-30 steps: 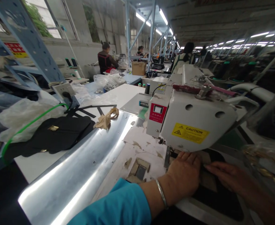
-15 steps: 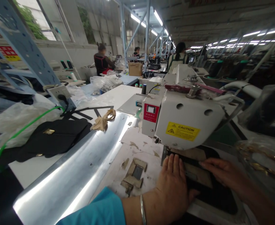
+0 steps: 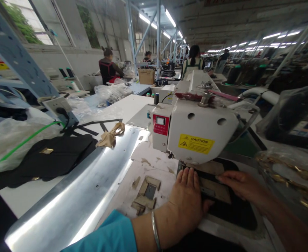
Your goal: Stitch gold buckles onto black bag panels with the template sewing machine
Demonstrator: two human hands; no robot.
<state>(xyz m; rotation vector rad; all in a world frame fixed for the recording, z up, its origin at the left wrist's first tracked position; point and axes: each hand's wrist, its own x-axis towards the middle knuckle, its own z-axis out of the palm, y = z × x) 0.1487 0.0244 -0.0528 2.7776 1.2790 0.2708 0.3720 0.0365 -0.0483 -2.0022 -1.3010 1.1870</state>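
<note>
My left hand (image 3: pixel 187 196) lies flat, fingers stretched forward, on the left part of a black panel (image 3: pixel 242 215) under the head of a white sewing machine (image 3: pixel 201 122). The panel sits in a flat frame with brownish-grey pads (image 3: pixel 219 192) showing on it. From the right, my right hand (image 3: pixel 242 183) reaches in with thumb and fingertips pinched together at a dark strip of the panel; the exact grip is partly hidden. The needle area is hidden behind the machine head and my left fingers.
A curved shiny metal sheet (image 3: pixel 72 189) lies left of the machine, with a tan cloth knot (image 3: pixel 110 134) at its far edge. Black bag parts (image 3: pixel 56 154) lie further left beside clear plastic bags. Gold hardware in plastic (image 3: pixel 287 175) is at right. Other people work further back.
The camera view has shifted slightly, so the scene sits a little further left. Both hands keep their places on the black panel.
</note>
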